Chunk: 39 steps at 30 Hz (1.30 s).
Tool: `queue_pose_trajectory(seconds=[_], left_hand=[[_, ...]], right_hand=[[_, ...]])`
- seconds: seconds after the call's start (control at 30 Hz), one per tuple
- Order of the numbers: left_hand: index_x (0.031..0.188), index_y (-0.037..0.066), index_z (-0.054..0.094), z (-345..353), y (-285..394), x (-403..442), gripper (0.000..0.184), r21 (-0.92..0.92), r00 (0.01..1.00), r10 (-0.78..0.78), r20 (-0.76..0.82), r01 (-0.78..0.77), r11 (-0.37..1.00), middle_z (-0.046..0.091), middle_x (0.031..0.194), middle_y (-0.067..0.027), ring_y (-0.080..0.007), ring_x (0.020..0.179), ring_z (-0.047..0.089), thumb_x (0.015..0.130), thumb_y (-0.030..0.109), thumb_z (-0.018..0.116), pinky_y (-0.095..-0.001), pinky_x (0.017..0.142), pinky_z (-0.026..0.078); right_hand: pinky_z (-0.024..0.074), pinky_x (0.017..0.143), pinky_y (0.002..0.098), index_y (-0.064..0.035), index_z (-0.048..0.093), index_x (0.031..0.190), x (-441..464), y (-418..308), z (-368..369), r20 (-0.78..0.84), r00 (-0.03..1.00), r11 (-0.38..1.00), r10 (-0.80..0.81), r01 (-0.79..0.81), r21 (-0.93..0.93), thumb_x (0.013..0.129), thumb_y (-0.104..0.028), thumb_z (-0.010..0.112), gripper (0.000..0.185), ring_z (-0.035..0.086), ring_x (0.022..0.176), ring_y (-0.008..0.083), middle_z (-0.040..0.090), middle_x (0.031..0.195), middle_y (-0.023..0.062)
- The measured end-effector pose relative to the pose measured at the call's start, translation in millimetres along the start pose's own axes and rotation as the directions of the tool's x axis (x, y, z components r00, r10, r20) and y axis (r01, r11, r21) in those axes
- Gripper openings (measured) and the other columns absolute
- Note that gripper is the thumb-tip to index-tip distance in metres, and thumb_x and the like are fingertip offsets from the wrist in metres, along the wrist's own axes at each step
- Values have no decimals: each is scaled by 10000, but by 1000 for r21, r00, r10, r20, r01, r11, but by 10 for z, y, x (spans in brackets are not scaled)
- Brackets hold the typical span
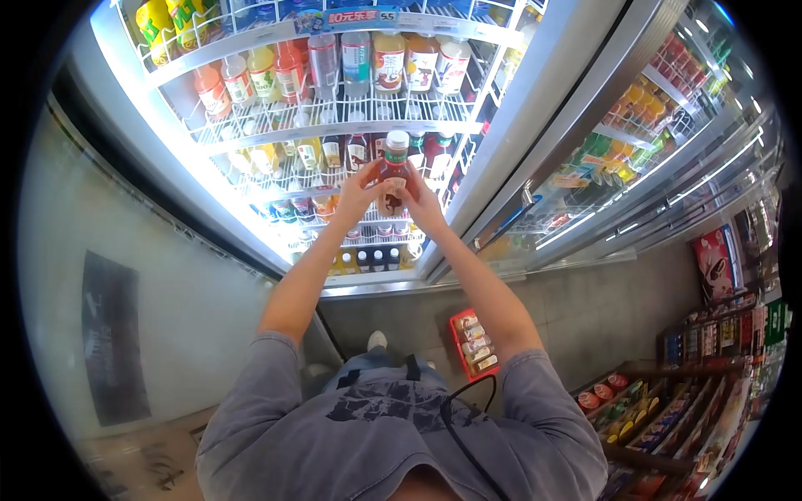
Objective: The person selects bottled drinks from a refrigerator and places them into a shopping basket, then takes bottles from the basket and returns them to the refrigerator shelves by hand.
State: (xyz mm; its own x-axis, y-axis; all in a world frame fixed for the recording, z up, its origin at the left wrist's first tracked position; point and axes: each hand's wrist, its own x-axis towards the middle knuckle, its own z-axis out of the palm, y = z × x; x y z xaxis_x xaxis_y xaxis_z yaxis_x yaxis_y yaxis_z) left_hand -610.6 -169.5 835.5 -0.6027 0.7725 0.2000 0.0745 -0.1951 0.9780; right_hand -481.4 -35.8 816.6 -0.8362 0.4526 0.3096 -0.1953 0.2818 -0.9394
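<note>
Nearest of all, a gray shirt [368, 455] fills the bottom of the view, with a black cord [449, 413] trailing over it. Beyond it both forearms reach forward to the dark reddish bottle [394, 173], which sits between the left hand [361, 196] and the right hand [423, 204], just in front of the cooler shelves. The grip is two-sided: fingers of each hand pinch the bottle's body from opposite flanks, leaving the white cap [398, 139] free above. The bottle appears near upright, its label toward the wearer, so the step in hand seems to be holding it out and looking it over. From this position, any further move would call for a secure hold by at least one hand and enough room to keep the bottle's base off the wire shelving. Behind the hands, rows of drinks fill the lit cooler [493, 32], whose glass door [196, 275] stands open on the left. Lower and farther off, a red basket [455, 341] with several packaged items [476, 344] inside rests on the floor [576, 292]; farther right stands a display rack [652, 455] of packaged goods.
</note>
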Motion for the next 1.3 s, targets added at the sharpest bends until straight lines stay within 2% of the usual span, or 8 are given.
queue_pose_trajectory(seconds=[0.2,0.33,0.47,0.67,0.87,0.93,1.0,1.3], left_hand=[[1418,-49,434,192,15,-252,660,-151,995,-102,-17,99,984,605,1278,-146,-196,1154,588,857,143,723,-312,982,467],[1420,-29,446,323,-67,-403,616,-194,988,-153,22,155,969,604,1287,-139,-192,1153,594,878,122,698,-301,965,480],[1425,-3,452,552,-38,-587,601,-211,974,-202,99,219,953,609,1283,-118,-175,1134,601,891,135,690,-291,947,493],[1428,-3,445,1201,203,-985,627,-163,938,-268,221,306,938,591,1311,-123,-177,1139,596,889,175,711,-305,962,490],[1464,-17,362,2030,223,-1300,706,-173,881,-198,430,295,940,503,1412,-160,-223,1282,505,881,155,720,-343,1048,429],[1462,-17,363,2342,201,-1444,701,-180,858,-204,471,320,930,499,1416,-161,-225,1290,499,881,148,718,-347,1053,425],[1458,-17,366,2646,171,-1568,692,-195,838,-211,503,348,917,492,1424,-163,-229,1307,486,881,136,715,-354,1063,418],[1440,-39,381,3893,-216,-2011,650,-162,644,-194,740,451,878,479,1429,-176,-234,1335,456,894,119,696,-365,1111,367]], right_hand=[[425,1003,297,-34,218,1538,-331,-178,-98,44,993,988,112,-116,98,983,-224,588,694,550,1197,168,577,1329,133],[417,1040,320,-54,188,1550,-633,-206,-202,58,997,959,40,-55,278,954,-118,629,745,528,1226,196,513,1388,141],[449,1023,330,-11,184,1538,-977,-396,-403,63,993,958,103,-116,262,922,-55,652,775,519,1255,218,472,1432,161],[430,1050,336,-17,256,1523,-1719,-712,-814,-87,978,950,190,-160,269,891,-58,689,767,516,1271,235,510,1401,191],[443,1035,335,-4,300,1505,-2575,-872,-1334,-268,946,955,184,-107,278,873,-55,713,757,546,1235,213,543,1361,166],[442,1036,339,-7,299,1507,-2900,-1078,-1488,-320,902,937,289,-198,287,874,-57,713,758,545,1238,211,549,1356,166],[448,1031,334,-38,296,1516,-3170,-1052,-1665,-358,911,960,205,-116,255,888,-79,704,750,544,1239,199,515,1411,153],[492,990,330,3,275,1508,-4392,-1050,-2236,-629,693,913,354,-111,391,889,-50,695,750,574,1191,203,553,1351,193]])
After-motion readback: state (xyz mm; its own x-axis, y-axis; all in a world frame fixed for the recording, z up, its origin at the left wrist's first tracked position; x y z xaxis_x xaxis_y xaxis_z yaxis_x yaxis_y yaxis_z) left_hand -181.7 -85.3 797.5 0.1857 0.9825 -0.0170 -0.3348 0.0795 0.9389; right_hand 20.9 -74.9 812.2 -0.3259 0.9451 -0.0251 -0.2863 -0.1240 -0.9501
